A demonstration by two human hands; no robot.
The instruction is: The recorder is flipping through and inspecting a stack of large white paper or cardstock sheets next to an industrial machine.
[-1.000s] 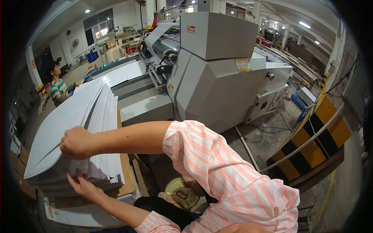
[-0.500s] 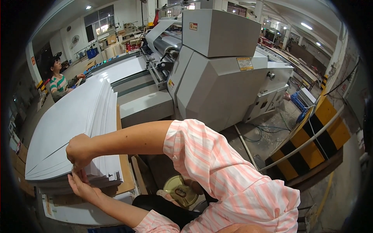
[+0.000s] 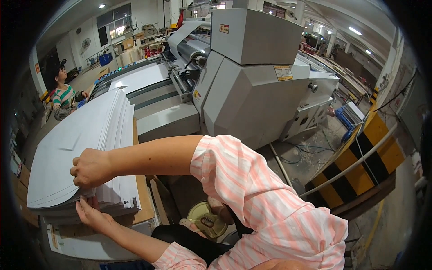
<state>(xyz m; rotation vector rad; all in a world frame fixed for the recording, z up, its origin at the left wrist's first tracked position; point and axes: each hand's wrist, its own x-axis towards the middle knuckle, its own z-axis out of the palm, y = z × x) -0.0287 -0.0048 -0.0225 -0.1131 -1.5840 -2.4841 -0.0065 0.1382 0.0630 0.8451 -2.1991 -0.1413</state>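
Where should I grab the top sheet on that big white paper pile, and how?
Probably pinch the top sheet by its near edge, coming from the near side. It's wide and thin and lies on the pile, so an edge offers the best hold; this one curves up by the right hand.

One thick stack of large white sheets (image 3: 85, 128), fanned along its right edge, lies on a brown board (image 3: 143, 198).

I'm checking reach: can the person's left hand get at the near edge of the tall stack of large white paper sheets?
Most likely yes: the left hand is at the edge of the white paper stack, and nothing visible bars it; the right hand is above.
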